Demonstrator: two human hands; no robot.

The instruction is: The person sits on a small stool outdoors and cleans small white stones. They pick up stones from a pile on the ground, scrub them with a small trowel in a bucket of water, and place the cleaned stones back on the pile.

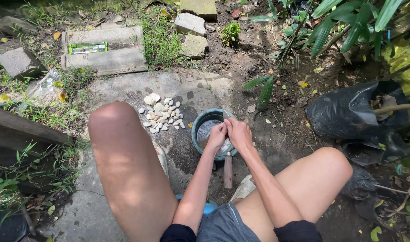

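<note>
I squat over a round teal pot (198, 127) that stands on a concrete slab (124, 89). Something clear and shiny (206, 130) lies inside it. My left hand (216, 135) and my right hand (239, 132) meet above the pot's right side, fingers pinched together. A small pale piece (226, 115) sticks up between them; I cannot tell what it is. A trowel with a wooden handle (228, 171) lies under my hands, its blade towards the pot. A heap of white pebbles (162, 113) sits just left of the pot.
A black plastic bag (348, 112) with a plant stem lies at the right. Concrete blocks (107, 49) and stones (193, 45) lie at the back among grass. A wooden plank (17, 127) is at the left. Bare soil and green leaves fill the back right.
</note>
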